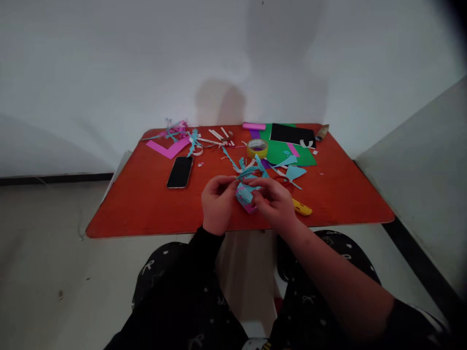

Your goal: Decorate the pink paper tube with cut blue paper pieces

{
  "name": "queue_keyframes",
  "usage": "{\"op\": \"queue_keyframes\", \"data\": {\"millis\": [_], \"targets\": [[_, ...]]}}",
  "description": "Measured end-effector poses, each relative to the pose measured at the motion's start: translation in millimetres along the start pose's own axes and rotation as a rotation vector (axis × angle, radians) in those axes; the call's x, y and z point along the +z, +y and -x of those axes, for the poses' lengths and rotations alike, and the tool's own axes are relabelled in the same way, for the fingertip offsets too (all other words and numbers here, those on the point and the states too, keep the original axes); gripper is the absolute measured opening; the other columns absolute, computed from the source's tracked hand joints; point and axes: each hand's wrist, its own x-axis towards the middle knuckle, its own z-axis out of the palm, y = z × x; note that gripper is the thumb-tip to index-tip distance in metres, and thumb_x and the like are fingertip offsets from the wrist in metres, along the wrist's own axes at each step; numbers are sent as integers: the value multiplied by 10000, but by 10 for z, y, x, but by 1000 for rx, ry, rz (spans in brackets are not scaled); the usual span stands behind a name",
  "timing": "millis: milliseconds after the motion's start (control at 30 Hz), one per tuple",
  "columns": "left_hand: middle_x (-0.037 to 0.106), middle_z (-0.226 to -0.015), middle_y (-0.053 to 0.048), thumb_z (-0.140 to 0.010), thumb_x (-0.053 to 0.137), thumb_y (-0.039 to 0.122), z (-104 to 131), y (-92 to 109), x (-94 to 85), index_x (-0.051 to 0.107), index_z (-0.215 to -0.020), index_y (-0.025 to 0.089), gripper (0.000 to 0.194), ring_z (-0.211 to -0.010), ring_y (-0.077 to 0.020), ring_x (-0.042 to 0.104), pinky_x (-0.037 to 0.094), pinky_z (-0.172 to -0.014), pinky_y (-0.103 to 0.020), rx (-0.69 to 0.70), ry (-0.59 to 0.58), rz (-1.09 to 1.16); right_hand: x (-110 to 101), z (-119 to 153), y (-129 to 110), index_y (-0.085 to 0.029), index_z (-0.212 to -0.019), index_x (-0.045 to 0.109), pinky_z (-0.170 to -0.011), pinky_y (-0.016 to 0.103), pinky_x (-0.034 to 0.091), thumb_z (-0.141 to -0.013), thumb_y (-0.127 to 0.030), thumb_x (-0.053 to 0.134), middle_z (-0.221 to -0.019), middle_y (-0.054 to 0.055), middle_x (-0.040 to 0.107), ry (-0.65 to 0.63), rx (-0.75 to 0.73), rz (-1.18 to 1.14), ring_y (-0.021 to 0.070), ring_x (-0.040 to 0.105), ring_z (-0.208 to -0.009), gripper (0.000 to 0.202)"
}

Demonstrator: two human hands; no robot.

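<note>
Near the front edge of the table, both hands meet at a piece of blue paper craft [245, 193] with pink at its lower end. My left hand [219, 199] pinches its upper left side between thumb and fingers. From the right, my right hand [273, 200] grips the craft with bent fingers, which hide part of it. Cut blue paper pieces [251, 170] fan out just beyond the fingertips. A yellow-handled cutter [302, 208] lies beside my right hand, and red scissor handles [282, 181] show partly behind it.
On the red table [138, 214] lie a phone [180, 172] at left and a tape roll [257, 148] beyond the hands. Green paper [284, 154] sits under a black rectangular panel [292, 135] at back right. Pink paper [168, 148] and scraps spread at back left. A wall [146, 73] stands behind.
</note>
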Motion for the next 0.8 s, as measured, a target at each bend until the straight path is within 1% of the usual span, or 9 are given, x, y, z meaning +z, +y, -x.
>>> {"op": "queue_keyframes", "data": {"millis": [133, 233, 333, 367, 433, 500, 533, 667, 800], "targets": [[753, -797, -14, -729, 863, 301, 22, -15, 15, 727, -780, 193, 181, -769, -155, 704, 560, -732, -288, -4, 13, 14, 47, 3, 0, -252, -1063, 632, -474, 259, 531, -971, -305, 614, -1188, 65, 754, 0, 96, -154, 90, 623, -543, 108], [752, -806, -19, -727, 867, 322, 33, -8, 16, 717, -776, 190, 206, -781, -161, 706, 563, -745, -299, -15, 34, 9, 46, 6, 18, -254, -1072, 622, -470, 260, 536, -972, -363, 622, -1218, 69, 734, -26, 141, -229, 81, 622, -530, 147], [747, -796, -17, -723, 864, 315, 32, 6, 10, 719, -780, 193, 198, -775, -162, 702, 560, -742, -301, -15, 34, 9, -2, 0, 22, -256, -1108, 648, -514, 290, 561, -982, -337, 604, -1195, 77, 742, -48, 97, -149, 103, 643, -566, 155], [746, -791, -16, -724, 860, 308, 31, 12, 8, 722, -782, 195, 187, -769, -161, 700, 558, -735, -299, -15, 30, 7, -25, -8, 20, -256, -1104, 658, -536, 299, 568, -986, -318, 598, -1171, 77, 748, -20, 65, -99, 113, 651, -587, 147], [746, -788, -16, -724, 853, 307, 30, 23, 8, 724, -779, 196, 179, -764, -161, 695, 556, -728, -299, -21, 24, -4, -74, -33, 11, -258, -1084, 664, -570, 310, 577, -991, -289, 584, -1137, 73, 755, 81, 5, -30, 125, 660, -618, 125], [748, -794, -20, -723, 854, 323, 30, 34, 8, 722, -774, 196, 191, -768, -165, 694, 559, -735, -308, -24, 16, -24, -115, -65, 6, -265, -1073, 649, -575, 316, 579, -989, -286, 582, -1150, 70, 753, 168, -19, -20, 128, 660, -623, 109], [748, -799, -22, -722, 856, 332, 31, 38, 8, 721, -773, 196, 199, -772, -168, 694, 560, -742, -313, -24, 7, -32, -130, -78, 6, -267, -1079, 640, -571, 319, 580, -985, -289, 584, -1169, 72, 750, 185, -17, -23, 129, 662, -620, 112], [743, -789, -23, -718, 864, 336, 26, 46, 0, 722, -762, 194, 206, -772, -169, 696, 563, -752, -317, -17, -18, -46, -156, -89, 40, -269, -1115, 626, -586, 327, 593, -979, -284, 589, -1209, 76, 742, 142, 5, 1, 130, 671, -627, 141], [746, -794, -18, -723, 864, 324, 14, 38, -9, 721, -768, 195, 198, -775, -163, 698, 564, -757, -312, -6, -3, -16, -124, -35, 67, -262, -1096, 635, -575, 315, 584, -986, -275, 583, -1165, 68, 744, 96, -1, 6, 127, 657, -623, 122]]}}
